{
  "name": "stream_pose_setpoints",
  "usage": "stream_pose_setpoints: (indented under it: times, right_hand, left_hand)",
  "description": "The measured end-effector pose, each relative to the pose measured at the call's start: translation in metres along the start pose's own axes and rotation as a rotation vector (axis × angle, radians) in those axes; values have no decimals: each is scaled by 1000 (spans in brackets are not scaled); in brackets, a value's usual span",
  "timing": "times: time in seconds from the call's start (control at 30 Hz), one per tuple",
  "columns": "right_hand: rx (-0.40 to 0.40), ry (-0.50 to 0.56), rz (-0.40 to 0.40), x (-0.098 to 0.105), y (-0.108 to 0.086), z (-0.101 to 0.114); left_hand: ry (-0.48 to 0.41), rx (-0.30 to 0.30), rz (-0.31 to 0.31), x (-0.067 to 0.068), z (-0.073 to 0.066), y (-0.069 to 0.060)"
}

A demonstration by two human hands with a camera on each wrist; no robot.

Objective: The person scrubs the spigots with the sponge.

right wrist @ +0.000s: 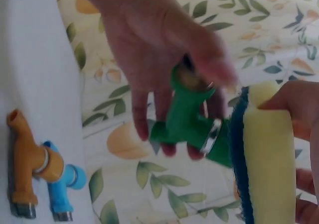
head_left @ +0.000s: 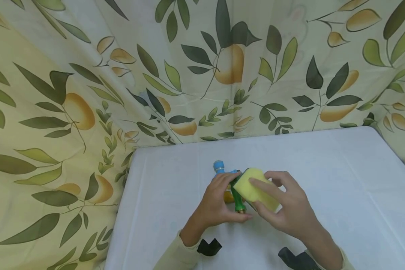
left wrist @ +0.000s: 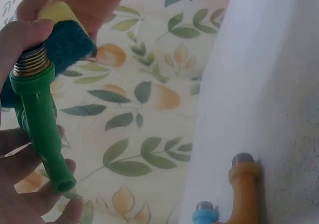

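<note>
Over the white table, my left hand [head_left: 214, 204] grips a green plastic tap [head_left: 237, 197] with a threaded metal end and a silver band, its thumb at the threaded end in the left wrist view. My right hand [head_left: 290, 210] holds a sponge [right wrist: 269, 154], yellow with a dark green scouring side. That scouring side [left wrist: 70, 45] faces the green tap and appears to touch it; the contact is partly hidden. Beyond the hands, an orange tap [right wrist: 27, 159] lies on the table beside a blue tap [right wrist: 60, 189]. The left hand partly covers both in the head view.
The white-covered table [head_left: 341, 180] meets a curtain [head_left: 273, 93] printed with leaves and fruit along its back edge. The same patterned cloth hangs at the left side. Black pieces [head_left: 209, 247] sit at both wrists.
</note>
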State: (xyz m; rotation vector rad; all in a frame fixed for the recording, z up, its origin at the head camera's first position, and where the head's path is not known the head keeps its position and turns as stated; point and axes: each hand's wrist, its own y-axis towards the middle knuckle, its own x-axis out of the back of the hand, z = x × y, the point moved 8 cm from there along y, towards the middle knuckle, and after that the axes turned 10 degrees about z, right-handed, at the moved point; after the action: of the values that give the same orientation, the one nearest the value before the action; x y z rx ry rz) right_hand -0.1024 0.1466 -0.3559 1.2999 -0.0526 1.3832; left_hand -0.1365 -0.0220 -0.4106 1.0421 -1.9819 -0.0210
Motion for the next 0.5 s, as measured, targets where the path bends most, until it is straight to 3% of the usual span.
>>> stream_pose_setpoints:
  times: [0.17, 0.27, 0.37, 0.5]
  right_hand:
    - [102, -29, -100, 2, 1, 6]
    - [151, -13, -111, 1, 0, 10]
    - [103, 12, -101, 1, -2, 5]
    - [47, 81, -54, 0, -5, -1]
  left_hand:
    - [-44, 41, -3, 1, 1, 0]
    - [-68, 41, 12, 1, 0, -1]
    - [-80, 46, 27, 0, -1, -1]
    - [-17, 36, 30, 0, -3, 0]
